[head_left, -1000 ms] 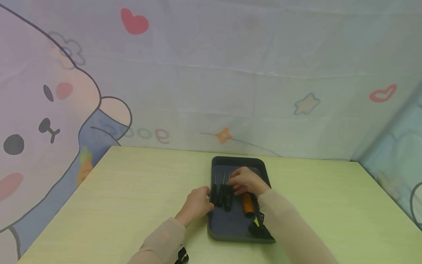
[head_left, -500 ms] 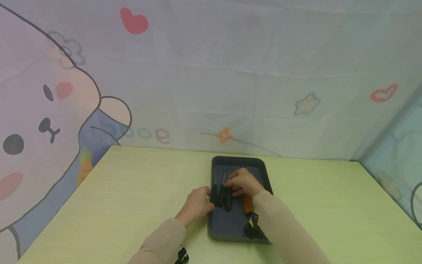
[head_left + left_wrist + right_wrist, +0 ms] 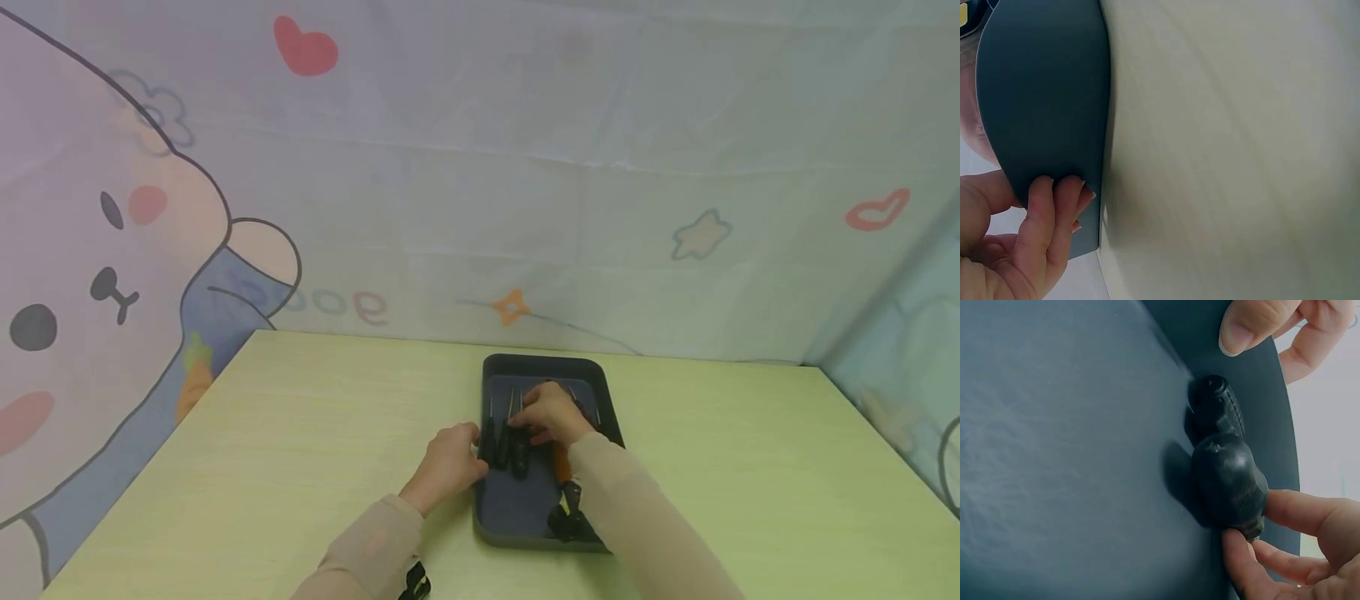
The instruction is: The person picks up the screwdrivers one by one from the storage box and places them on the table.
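My left hand (image 3: 446, 467) grips the left wall of a dark grey tray (image 3: 517, 521), its thumb over the rim and its fingers (image 3: 1041, 219) against the outer side. Inside the tray, my right hand (image 3: 555, 414) pinches a black-handled screwdriver (image 3: 1229, 481) near the front of its bulbous handle. Beside it, on the left, lie two slimmer black-handled screwdrivers (image 3: 503, 446), their metal shafts pointing away from me. An orange handle (image 3: 562, 465) shows partly under my right wrist. More shafts lie to the right, mostly hidden by my right hand and sleeve.
The tray stands on a pale wooden table (image 3: 337, 417) near its back edge. Behind rises a printed cloth (image 3: 450, 208) with a cartoon bear. Black straps (image 3: 566, 517) sit at both wrists.
My right hand has shifted a little to the left onto the bulbous-handled screwdriver, uncovering metal shafts on the right. My left hand stays on the tray's wall.
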Available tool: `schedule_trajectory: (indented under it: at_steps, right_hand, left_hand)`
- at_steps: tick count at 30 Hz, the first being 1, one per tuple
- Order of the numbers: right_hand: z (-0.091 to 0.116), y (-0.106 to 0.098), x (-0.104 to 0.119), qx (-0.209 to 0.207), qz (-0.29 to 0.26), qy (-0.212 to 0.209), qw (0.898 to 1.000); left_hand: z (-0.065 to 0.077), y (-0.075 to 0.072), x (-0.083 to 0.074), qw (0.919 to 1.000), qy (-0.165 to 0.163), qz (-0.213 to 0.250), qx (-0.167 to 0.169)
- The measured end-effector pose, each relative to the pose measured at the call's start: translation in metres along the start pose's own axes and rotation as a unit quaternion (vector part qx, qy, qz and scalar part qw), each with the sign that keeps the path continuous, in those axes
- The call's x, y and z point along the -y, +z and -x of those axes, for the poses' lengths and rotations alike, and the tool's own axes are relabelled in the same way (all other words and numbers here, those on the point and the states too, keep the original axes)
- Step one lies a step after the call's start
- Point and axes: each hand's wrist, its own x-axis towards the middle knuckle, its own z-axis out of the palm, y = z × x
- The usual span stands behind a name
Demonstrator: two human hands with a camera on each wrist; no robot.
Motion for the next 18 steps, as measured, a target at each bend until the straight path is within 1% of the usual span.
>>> schedule_trajectory:
  at_steps: [6,9,10,12,16,17,18]
  right_hand:
    - [-0.0027,0.0009,0.0001,0.001,0.001,0.001,1.0]
    - [-0.004,0.0012,0.0,0.003,0.005,0.003,1.0]
    - [-0.0043,0.0012,0.0,0.003,0.007,0.004,1.0]
    - [-0.0046,0.0011,-0.0003,0.005,0.009,0.005,1.0]
    - [-0.0057,0.0001,-0.0014,0.014,0.01,0.006,1.0]
    - [-0.0057,-0.0003,-0.0015,0.017,0.009,0.006,1.0]
    - [-0.006,-0.0006,-0.0014,0.019,0.007,0.007,1.0]
  left_hand:
    - [0.0011,-0.0019,-0.0024,1.0,0.001,0.008,0.002]
    - [-0.0009,-0.0003,-0.0001,1.0,0.001,0.009,0.003]
    - [-0.0016,0.0007,0.002,0.9999,0.008,0.009,0.0]
    - [-0.0029,0.0019,0.0038,0.9999,0.009,0.006,-0.002]
    - [-0.0006,0.0008,0.0023,0.9999,0.012,0.003,-0.005]
    - [0.0,-0.0001,0.0005,1.0,0.004,0.003,-0.003]
    - [0.0005,-0.0003,0.0001,1.0,0.007,0.002,-0.003]
